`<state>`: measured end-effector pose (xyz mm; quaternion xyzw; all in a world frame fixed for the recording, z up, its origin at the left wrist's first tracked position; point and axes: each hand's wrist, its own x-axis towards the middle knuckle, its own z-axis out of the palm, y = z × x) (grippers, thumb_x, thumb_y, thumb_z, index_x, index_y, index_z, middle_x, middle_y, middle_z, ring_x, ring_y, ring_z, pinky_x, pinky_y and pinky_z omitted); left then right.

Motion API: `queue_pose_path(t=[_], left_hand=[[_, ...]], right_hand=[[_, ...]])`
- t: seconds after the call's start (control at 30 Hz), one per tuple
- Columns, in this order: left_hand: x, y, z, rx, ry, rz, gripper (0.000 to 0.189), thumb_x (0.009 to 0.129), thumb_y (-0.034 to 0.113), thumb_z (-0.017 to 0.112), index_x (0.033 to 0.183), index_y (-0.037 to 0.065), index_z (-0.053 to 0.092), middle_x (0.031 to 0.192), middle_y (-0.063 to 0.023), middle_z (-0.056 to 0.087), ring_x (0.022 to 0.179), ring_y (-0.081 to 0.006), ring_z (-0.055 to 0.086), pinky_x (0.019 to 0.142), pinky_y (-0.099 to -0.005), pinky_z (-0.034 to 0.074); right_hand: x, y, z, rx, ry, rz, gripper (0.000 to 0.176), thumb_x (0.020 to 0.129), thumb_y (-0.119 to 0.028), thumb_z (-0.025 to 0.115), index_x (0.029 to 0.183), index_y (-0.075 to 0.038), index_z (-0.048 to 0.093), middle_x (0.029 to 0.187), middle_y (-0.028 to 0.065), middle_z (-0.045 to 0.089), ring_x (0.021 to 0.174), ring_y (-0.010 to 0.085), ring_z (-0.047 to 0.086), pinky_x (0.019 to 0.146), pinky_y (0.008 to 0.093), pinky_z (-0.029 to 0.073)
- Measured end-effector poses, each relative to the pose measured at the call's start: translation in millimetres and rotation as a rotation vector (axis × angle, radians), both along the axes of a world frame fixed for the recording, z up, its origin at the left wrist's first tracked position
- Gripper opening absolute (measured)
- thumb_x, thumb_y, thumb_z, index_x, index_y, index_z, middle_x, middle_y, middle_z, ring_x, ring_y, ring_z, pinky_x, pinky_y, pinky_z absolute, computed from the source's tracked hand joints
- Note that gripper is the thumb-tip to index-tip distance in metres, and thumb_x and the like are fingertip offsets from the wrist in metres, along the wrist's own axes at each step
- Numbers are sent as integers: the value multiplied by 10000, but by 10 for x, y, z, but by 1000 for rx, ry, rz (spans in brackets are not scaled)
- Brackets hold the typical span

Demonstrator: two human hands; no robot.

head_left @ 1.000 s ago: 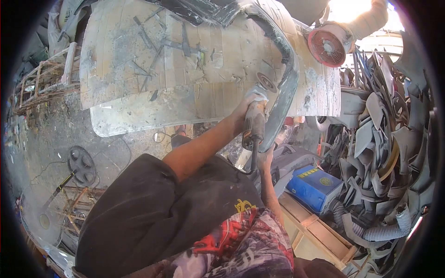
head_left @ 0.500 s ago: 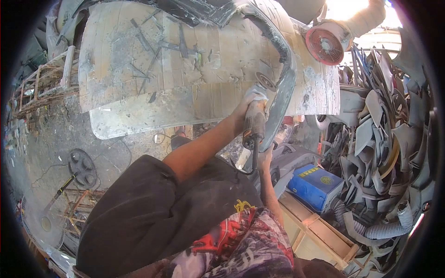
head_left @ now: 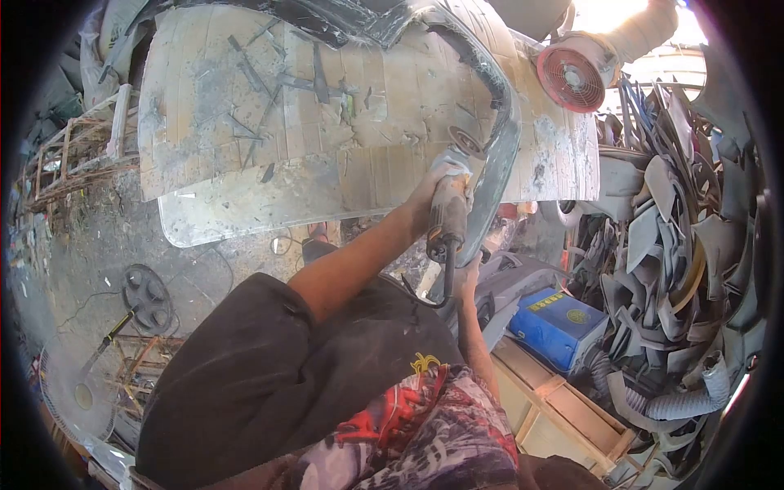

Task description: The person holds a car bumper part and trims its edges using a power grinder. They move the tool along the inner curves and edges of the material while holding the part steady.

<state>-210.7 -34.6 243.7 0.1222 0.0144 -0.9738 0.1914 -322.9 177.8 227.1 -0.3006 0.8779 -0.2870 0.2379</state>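
My left hand [head_left: 446, 173] is wrapped round the body of an angle grinder [head_left: 447, 214], with a pale cloth or glove about the fingers. The grinder's round disc [head_left: 466, 140] lies right at the inner edge of a long, curved grey car bumper [head_left: 500, 155]. From the tool's rear end a black cord [head_left: 449, 273] hangs down and loops left. Lower down, my right hand [head_left: 467, 276] grips the near end of the bumper, its fingers partly hidden. The bumper's far part arches over a dusty, cardboard-covered table [head_left: 384, 163].
Dark offcut strips [head_left: 320, 77] lie on the cardboard. A red-rimmed duct fan [head_left: 573, 77] stands at the far right. Below it are piled grey plastic parts [head_left: 653, 212], a blue box [head_left: 559, 327] and a wooden crate [head_left: 563, 400]. A pedestal fan [head_left: 82, 396] is at left.
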Motion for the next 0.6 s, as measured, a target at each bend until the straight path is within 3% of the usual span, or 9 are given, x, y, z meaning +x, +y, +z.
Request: queue_pose_path(t=[0.1, 0.6], left_hand=[[17, 11, 48, 3, -85, 7, 478, 975, 490, 438, 1071, 53, 606, 861, -111, 653, 742, -234, 652, 706, -364, 554], [-34, 13, -86, -10, -27, 2, 502, 965, 534, 461, 1103, 71, 601, 894, -108, 656, 767, -225, 656, 722, -364, 553]], right_hand=[[2, 5, -6, -15, -4, 5, 820, 667, -329, 901, 1263, 13, 454, 1131, 209, 654, 1027, 310, 642, 932, 402, 485], [-77, 60, -120, -41, -12, 26, 856, 663, -340, 899, 1284, 16, 430, 1133, 236, 642, 1036, 327, 638, 935, 407, 482]])
